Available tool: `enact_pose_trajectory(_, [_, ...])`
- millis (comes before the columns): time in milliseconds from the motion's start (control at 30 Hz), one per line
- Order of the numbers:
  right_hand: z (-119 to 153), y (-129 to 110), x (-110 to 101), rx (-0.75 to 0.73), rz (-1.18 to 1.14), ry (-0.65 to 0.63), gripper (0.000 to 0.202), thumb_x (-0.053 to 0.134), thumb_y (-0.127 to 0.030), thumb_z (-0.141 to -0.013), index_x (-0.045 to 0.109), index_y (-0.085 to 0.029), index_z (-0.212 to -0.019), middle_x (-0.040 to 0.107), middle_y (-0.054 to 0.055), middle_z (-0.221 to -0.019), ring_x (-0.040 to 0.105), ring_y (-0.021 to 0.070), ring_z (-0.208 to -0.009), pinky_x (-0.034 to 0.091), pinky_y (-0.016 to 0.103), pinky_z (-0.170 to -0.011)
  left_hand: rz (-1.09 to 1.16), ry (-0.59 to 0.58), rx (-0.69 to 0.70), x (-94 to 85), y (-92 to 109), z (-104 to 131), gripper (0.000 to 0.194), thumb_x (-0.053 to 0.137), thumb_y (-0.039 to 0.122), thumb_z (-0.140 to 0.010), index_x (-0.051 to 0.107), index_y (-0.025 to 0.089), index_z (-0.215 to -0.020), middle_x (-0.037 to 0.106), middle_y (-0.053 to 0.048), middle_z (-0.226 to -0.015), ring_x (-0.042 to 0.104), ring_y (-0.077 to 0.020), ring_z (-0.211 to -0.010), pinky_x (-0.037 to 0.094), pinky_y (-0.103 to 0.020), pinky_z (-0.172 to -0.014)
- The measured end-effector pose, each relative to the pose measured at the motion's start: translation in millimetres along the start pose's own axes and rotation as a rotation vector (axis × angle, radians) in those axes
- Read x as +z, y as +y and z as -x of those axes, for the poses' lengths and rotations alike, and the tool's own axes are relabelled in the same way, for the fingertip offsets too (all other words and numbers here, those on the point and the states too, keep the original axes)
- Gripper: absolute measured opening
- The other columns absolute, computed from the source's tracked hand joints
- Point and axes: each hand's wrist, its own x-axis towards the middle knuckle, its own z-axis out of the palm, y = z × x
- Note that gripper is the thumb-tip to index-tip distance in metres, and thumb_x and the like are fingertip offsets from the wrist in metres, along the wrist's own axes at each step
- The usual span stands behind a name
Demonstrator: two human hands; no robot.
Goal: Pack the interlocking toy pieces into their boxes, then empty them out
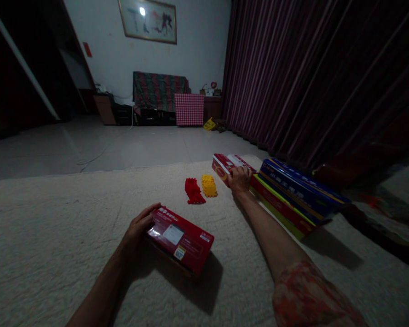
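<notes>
My left hand (141, 225) is wrapped round the left end of a red box (194, 247) with a white label and a small square code on its face. The box rests tilted, its printed face turned up. Further off, my right hand (240, 178) reaches out and grips the top of a red and white box (220, 165), with its fingers curled over. Between the hands and a little beyond lie a red knobbly flat piece (192, 190) and a yellow one (209, 185). Exactly what these two pieces are, I cannot tell.
To the right stand a blue box (296, 184) and a red and yellow-green box (279, 206), side by side. Everything lies on a cream quilted cover (71, 227). Beyond are a tiled floor (150, 145), a covered sofa (160, 91) and a purple curtain (276, 68).
</notes>
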Motion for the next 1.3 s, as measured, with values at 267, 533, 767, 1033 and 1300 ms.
enact_pose_trajectory(267, [0,-1,3,-0.029,-0.004,-0.015,0.023,0.056,-0.032,-0.097,0.072,-0.016,-0.101,0.071,0.015,-0.104,0.054,0.027,-0.094,0.032,0.039,-0.082,-0.008,-0.003,0.036,2.1,-2,4,0.058,0.083,0.039,-0.069,0.071,0.023,-0.123,0.076,-0.011,-0.117,0.075,-0.03,-0.09,0.061,-0.039,-0.073])
enact_pose_trajectory(533, [0,0,3,-0.062,-0.026,0.01,0.022,0.055,-0.029,-0.096,0.072,-0.017,-0.088,0.071,0.014,-0.099,0.055,0.0255,-0.089,0.033,0.038,-0.082,-0.001,-0.006,0.009,2.9,-2,2,0.06,0.083,0.037,-0.07,0.069,0.021,-0.126,0.077,-0.011,-0.108,0.074,-0.0276,-0.083,0.059,-0.037,-0.068])
enact_pose_trajectory(767, [-8,3,-13,-0.108,-0.025,0.064,0.02,0.052,-0.017,-0.091,0.07,-0.017,-0.082,0.068,0.012,-0.089,0.056,0.0267,-0.088,0.036,0.041,-0.088,0.031,-0.008,0.019,5.3,-1,5,0.062,0.082,0.037,-0.07,0.068,0.02,-0.128,0.076,-0.011,-0.107,0.073,-0.0273,-0.082,0.059,-0.036,-0.067])
enact_pose_trajectory(1033, [-19,7,-45,-0.126,-0.022,0.066,0.016,0.052,-0.012,-0.088,0.066,-0.017,-0.084,0.066,0.013,-0.09,0.057,0.0281,-0.091,0.039,0.039,-0.084,0.014,-0.045,0.023,0.2,-4,0,0.058,0.081,0.038,-0.073,0.069,0.022,-0.127,0.076,-0.009,-0.102,0.071,-0.0256,-0.077,0.057,-0.035,-0.065])
enact_pose_trajectory(1300, [-8,18,-75,-0.01,-0.062,0.01,0.018,0.046,-0.011,-0.092,0.062,-0.016,-0.1,0.068,0.012,-0.09,0.061,0.024,-0.079,0.038,0.031,-0.07,-0.003,-0.065,0.021,-0.6,-5,-1,0.062,0.081,0.04,-0.072,0.067,0.021,-0.13,0.076,-0.011,-0.104,0.072,-0.0285,-0.08,0.058,-0.038,-0.068])
